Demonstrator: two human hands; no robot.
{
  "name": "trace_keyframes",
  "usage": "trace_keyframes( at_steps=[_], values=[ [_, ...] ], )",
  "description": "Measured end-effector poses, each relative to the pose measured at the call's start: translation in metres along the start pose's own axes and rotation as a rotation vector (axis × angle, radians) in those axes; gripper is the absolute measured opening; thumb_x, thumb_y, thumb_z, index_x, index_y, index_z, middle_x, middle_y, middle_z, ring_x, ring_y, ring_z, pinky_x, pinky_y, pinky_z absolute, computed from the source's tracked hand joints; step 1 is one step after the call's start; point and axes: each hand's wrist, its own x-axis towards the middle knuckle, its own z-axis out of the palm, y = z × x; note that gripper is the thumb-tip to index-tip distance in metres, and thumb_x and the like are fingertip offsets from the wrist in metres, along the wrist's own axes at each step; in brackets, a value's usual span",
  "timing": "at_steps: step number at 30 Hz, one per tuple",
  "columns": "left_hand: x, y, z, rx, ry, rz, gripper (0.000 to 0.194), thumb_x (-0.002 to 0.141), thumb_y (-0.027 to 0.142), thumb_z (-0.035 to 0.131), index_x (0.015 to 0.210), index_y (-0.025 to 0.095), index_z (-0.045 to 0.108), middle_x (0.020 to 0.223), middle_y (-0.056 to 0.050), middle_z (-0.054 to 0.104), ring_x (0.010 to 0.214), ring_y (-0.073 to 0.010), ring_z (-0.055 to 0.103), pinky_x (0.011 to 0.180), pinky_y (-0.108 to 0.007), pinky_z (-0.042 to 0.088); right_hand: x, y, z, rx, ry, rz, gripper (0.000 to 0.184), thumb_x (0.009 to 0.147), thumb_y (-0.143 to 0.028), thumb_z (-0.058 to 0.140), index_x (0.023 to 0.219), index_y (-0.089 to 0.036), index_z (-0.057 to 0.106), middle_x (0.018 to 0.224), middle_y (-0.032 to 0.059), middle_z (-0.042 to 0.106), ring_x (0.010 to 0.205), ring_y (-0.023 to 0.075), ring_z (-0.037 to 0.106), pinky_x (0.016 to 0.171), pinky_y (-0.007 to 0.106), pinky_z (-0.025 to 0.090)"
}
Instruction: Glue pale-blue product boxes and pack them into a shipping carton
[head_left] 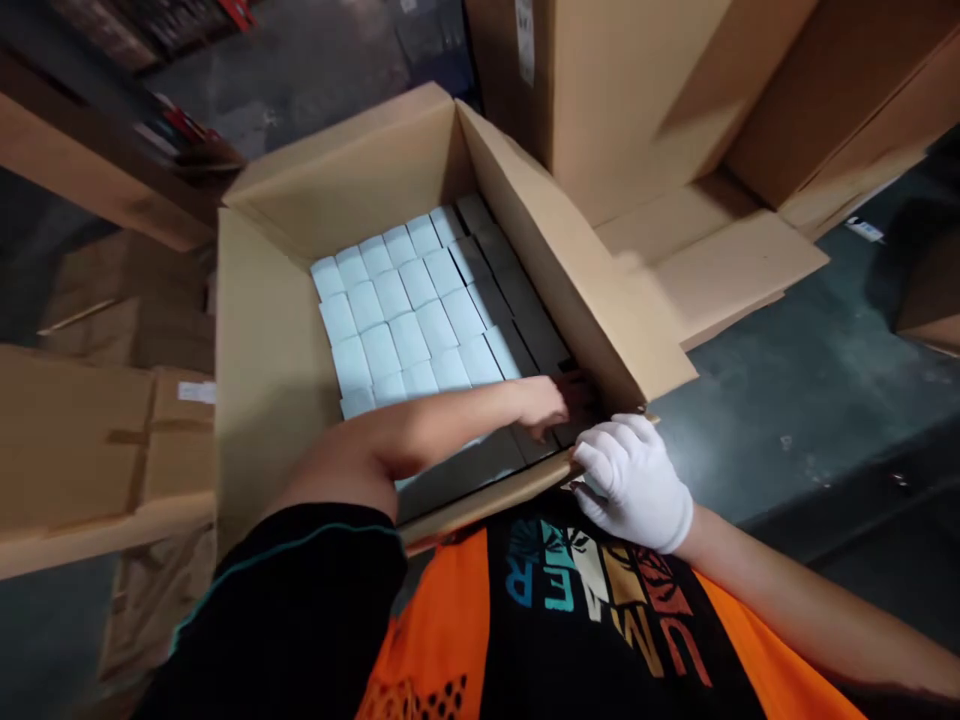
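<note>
A large open cardboard carton (262,360) in front of me holds rows of small white boxes (390,295). My bare left hand (551,402) reaches down into its near right corner, at the small boxes there. The fingers are bent downward and lie in shadow, so whether they grip a box is unclear. My right hand (634,485), in a white glove, is closed over the carton's near rim close to the same corner. Its fingers curl over the cardboard edge. The boxes along the right side are in shade, and my left forearm covers part of the near rows.
Tall cardboard cartons (645,100) stand behind on the right, with a low flap (735,260) jutting out beside them. More cartons (75,440) lie on the left. Grey floor (810,400) shows at the right, with a dark strip across it.
</note>
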Motion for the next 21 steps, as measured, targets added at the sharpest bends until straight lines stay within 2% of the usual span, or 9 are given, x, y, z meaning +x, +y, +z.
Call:
trace_keyframes(
  at_steps=[2, 4, 6, 8, 11, 14, 17, 21],
  values=[
    [-0.015, 0.003, 0.002, 0.025, 0.025, -0.006, 0.086, 0.078, 0.051, 0.084, 0.153, 0.014, 0.067, 0.16, -0.025, 0.061, 0.152, -0.041, 0.051, 0.133, -0.053, 0.029, 0.0, 0.001, 0.001, -0.002, -0.014, -0.012, 0.015, 0.094, -0.023, 0.057, 0.106, -0.017, 0.063, 0.096, 0.0097, 0.071, 0.09, 0.0258, 0.059, 0.095, 0.045, 0.044],
    [-0.027, 0.009, 0.011, 0.028, 0.036, -0.146, 0.084, 0.087, 0.058, 0.079, 0.157, 0.014, 0.064, 0.167, -0.028, 0.052, 0.154, -0.0433, 0.048, 0.131, -0.058, 0.033, -0.001, 0.002, 0.002, 0.013, -0.024, -0.025, 0.018, 0.094, -0.023, 0.057, 0.109, -0.016, 0.064, 0.098, 0.0099, 0.071, 0.091, 0.026, 0.059, 0.095, 0.044, 0.044],
    [-0.032, 0.014, 0.024, 0.021, 0.036, -0.289, 0.079, 0.095, 0.059, 0.073, 0.161, 0.017, 0.06, 0.174, -0.028, 0.043, 0.155, -0.0441, 0.047, 0.128, -0.06, 0.037, -0.003, 0.003, 0.003, 0.039, -0.027, -0.024, 0.019, 0.094, -0.022, 0.056, 0.11, -0.015, 0.064, 0.099, 0.01, 0.07, 0.093, 0.026, 0.06, 0.097, 0.044, 0.044],
    [-0.027, 0.014, 0.036, 0.001, 0.027, -0.351, 0.078, 0.1, 0.057, 0.069, 0.166, 0.018, 0.055, 0.176, -0.028, 0.04, 0.153, -0.043, 0.05, 0.127, -0.057, 0.039, -0.005, 0.005, 0.006, 0.072, -0.024, -0.006, 0.018, 0.094, -0.022, 0.055, 0.109, -0.015, 0.062, 0.101, 0.0104, 0.07, 0.095, 0.0259, 0.06, 0.099, 0.045, 0.044],
    [-0.016, 0.009, 0.044, -0.007, 0.036, -0.35, 0.079, 0.1, 0.057, 0.069, 0.166, 0.015, 0.055, 0.169, -0.027, 0.05, 0.148, -0.0394, 0.055, 0.124, -0.051, 0.043, -0.007, 0.007, 0.01, 0.076, -0.004, 0.026, 0.017, 0.095, -0.026, 0.056, 0.108, -0.016, 0.061, 0.105, 0.0107, 0.071, 0.098, 0.0265, 0.061, 0.103, 0.047, 0.042],
    [-0.018, 0.012, 0.042, 0.02, 0.076, -0.343, 0.066, 0.104, 0.052, 0.064, 0.158, 0.014, 0.062, 0.164, -0.023, 0.056, 0.144, -0.036, 0.056, 0.121, -0.044, 0.045, -0.008, 0.009, 0.014, 0.051, -0.01, 0.019, 0.021, 0.094, -0.029, 0.059, 0.11, -0.016, 0.062, 0.105, 0.0112, 0.071, 0.099, 0.0274, 0.061, 0.102, 0.048, 0.042],
    [-0.028, 0.02, 0.035, 0.056, 0.08, -0.342, 0.049, 0.107, 0.047, 0.06, 0.14, 0.013, 0.074, 0.159, -0.023, 0.061, 0.142, -0.0345, 0.059, 0.119, -0.042, 0.047, -0.008, 0.016, 0.021, 0.095, -0.046, -0.019, 0.027, 0.094, -0.031, 0.06, 0.114, -0.015, 0.063, 0.109, 0.0126, 0.071, 0.102, 0.028, 0.062, 0.103, 0.05, 0.044],
    [-0.024, 0.017, 0.011, 0.151, 0.097, -0.321, 0.025, 0.096, 0.027, 0.068, 0.111, 0.014, 0.082, 0.128, -0.021, 0.079, 0.128, -0.0333, 0.069, 0.112, -0.042, 0.054, -0.001, 0.033, 0.03, 0.074, -0.074, -0.046, 0.033, 0.086, -0.027, 0.067, 0.116, -0.014, 0.065, 0.12, 0.0164, 0.074, 0.115, 0.0313, 0.066, 0.111, 0.056, 0.047]
  ],
)
